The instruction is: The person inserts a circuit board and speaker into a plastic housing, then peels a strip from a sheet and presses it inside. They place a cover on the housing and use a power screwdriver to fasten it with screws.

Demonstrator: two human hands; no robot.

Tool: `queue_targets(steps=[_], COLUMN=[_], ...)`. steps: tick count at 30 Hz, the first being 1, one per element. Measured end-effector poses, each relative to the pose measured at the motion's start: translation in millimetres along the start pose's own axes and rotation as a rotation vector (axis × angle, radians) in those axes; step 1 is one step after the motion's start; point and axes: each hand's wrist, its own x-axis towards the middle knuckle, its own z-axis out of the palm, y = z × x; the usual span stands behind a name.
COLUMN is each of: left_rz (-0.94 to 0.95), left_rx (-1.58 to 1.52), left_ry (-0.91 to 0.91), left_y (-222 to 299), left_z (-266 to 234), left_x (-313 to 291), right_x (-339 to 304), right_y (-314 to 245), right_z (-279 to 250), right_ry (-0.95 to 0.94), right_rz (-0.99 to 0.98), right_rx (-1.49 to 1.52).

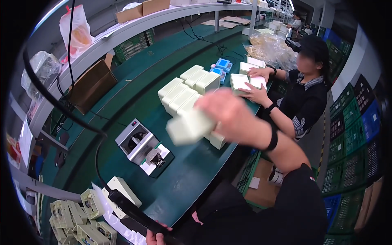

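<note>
My right hand [224,108], blurred by motion, is closed on a cream plastic housing [188,130] held over the bench. Right behind it stand several cream housings [179,96] in a tight group. At the lower edge, the fingers of my left hand [157,237] wrap around the lower end of a black corded tool, by its look an electric screwdriver [132,212]. Its tip is out of sight. A grey machine [139,141] with a small metal fixture [157,159] sits on the green bench [179,173], left of the held housing.
Open cream housings with parts inside [77,222] are piled at lower left, beside a cream cover [124,194]. A co-worker [306,77] handles white-topped boxes [241,81] at the right. Blue devices [222,65], a cardboard box [92,85] and a hanging cable [49,98] are around the bench.
</note>
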Motion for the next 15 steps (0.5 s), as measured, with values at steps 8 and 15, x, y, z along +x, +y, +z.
queue_targets(steps=[8,15], left_rz=[-0.003,-0.074], left_rx=[0.022,-0.04], left_ry=[0.065,0.092], left_y=[10,2], left_z=[17,21], left_x=[-1,-11], right_x=[-18,-70], right_y=[233,272], right_z=[58,144], right_ry=[-0.53,-0.539], right_rz=[0.103,0.008], right_rx=[-0.584,-0.189])
